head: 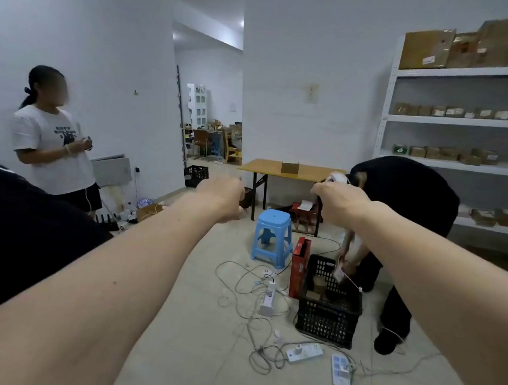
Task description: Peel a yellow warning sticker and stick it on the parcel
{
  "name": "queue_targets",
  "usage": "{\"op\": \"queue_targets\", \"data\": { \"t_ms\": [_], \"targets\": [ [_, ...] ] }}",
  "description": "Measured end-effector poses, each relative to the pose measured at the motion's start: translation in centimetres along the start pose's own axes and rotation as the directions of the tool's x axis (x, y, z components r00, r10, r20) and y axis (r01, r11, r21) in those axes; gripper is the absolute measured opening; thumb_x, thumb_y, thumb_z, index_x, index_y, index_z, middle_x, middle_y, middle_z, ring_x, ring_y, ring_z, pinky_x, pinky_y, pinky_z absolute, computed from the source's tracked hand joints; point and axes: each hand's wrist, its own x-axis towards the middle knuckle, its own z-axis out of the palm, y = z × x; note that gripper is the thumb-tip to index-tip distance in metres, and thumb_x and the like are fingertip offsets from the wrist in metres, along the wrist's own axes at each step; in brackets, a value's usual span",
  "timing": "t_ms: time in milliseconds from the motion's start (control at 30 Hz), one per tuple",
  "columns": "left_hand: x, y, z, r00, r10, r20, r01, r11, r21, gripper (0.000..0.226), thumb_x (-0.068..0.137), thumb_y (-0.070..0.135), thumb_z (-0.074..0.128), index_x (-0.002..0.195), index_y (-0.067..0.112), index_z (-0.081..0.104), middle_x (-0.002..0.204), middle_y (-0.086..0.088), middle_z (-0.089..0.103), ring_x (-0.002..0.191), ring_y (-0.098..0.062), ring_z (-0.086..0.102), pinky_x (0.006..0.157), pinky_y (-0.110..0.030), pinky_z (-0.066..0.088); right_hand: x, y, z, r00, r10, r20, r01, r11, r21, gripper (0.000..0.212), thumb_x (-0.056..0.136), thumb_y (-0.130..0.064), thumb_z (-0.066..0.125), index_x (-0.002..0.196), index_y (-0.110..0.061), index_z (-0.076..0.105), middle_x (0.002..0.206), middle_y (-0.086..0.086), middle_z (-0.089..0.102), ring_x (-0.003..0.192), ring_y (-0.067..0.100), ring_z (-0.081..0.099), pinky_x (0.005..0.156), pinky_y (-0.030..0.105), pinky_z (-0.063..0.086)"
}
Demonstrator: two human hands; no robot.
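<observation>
Your left hand (223, 199) and right hand (336, 204) reach out curled, seemingly empty; no yellow sticker shows. The likely parcel (290, 167) sits on the far worktop (261, 166); floor cables (247, 284) threaten tripping.

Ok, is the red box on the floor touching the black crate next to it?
Touching, as far as the head view shows: the upright red box stands against the left wall of the black crate, with no floor visible between them.

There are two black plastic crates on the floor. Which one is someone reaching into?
The near black crate, beside the red box: a person in dark clothes bends over it. The far crate by the doorway sits unattended.
</observation>
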Motion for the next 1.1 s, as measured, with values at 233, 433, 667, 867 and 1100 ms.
{"op": "queue_targets", "data": {
  "t_ms": [233, 433, 667, 867, 1100],
  "targets": [
    [-0.2, -2.1, 1.7, 0.998, 0.032, 0.054, -0.035, 0.998, 0.055, 0.027, 0.088, 0.028, 0.059, 0.110, 0.015, 0.066, 0.108, -0.006, 0.067, 0.098, -0.026, 0.060, 0.079, -0.036, 0.052, 1.1, -1.9, 2.8, 0.995, -0.001, 0.104, 0.002, 1.000, -0.002, 0.038, 0.084, 0.003, 0.043, 0.116, -0.008, 0.058, 0.108, 0.014, 0.064, 0.094, 0.032, 0.058, 0.068, 0.034, 0.043],
    [0.1, -5.3, 4.2, 0.993, 0.044, 0.108, -0.054, 0.995, 0.087, 0.032, 0.088, 0.028, 0.057, 0.116, 0.015, 0.062, 0.116, -0.007, 0.063, 0.106, -0.027, 0.058, 0.085, -0.037, 0.050, 3.0, -3.6, 6.4, 0.983, -0.021, 0.184, 0.017, 1.000, 0.023, 0.020, 0.084, -0.004, 0.051, 0.100, -0.009, 0.061, 0.102, 0.011, 0.065, 0.089, 0.029, 0.059, 0.065, 0.034, 0.045],
    [1.6, -9.8, 5.8, 0.988, 0.043, 0.151, -0.061, 0.992, 0.112, 0.037, 0.089, 0.031, 0.055, 0.122, 0.013, 0.056, 0.125, -0.010, 0.057, 0.115, -0.028, 0.053, 0.092, -0.039, 0.048, 5.5, -6.5, 8.5, 0.982, -0.041, 0.184, 0.044, 0.999, -0.007, 0.028, 0.086, -0.006, 0.052, 0.113, -0.011, 0.057, 0.107, 0.010, 0.060, 0.096, 0.028, 0.056, 0.072, 0.036, 0.049],
    [3.7, -12.4, 7.3, 0.975, 0.029, 0.222, -0.049, 0.995, 0.084, 0.043, 0.091, 0.029, 0.051, 0.132, 0.016, 0.047, 0.136, -0.009, 0.050, 0.124, -0.028, 0.046, 0.099, -0.039, 0.043, 8.7, -8.1, 9.0, 0.970, -0.058, 0.237, 0.060, 0.998, -0.002, 0.036, 0.084, -0.002, 0.049, 0.119, -0.010, 0.054, 0.111, 0.011, 0.059, 0.100, 0.029, 0.056, 0.077, 0.038, 0.051],
    [8.6, -15.4, 9.9, 0.973, -0.018, 0.229, 0.013, 1.000, 0.025, 0.048, 0.091, 0.025, 0.050, 0.137, 0.020, 0.039, 0.141, -0.009, 0.045, 0.129, -0.028, 0.041, 0.101, -0.039, 0.040, 15.2, -8.6, 12.1, 0.958, -0.094, 0.271, 0.092, 0.996, 0.021, 0.040, 0.082, 0.001, 0.044, 0.120, -0.011, 0.052, 0.107, 0.011, 0.063, 0.097, 0.029, 0.060, 0.078, 0.040, 0.054]
  ]
}}
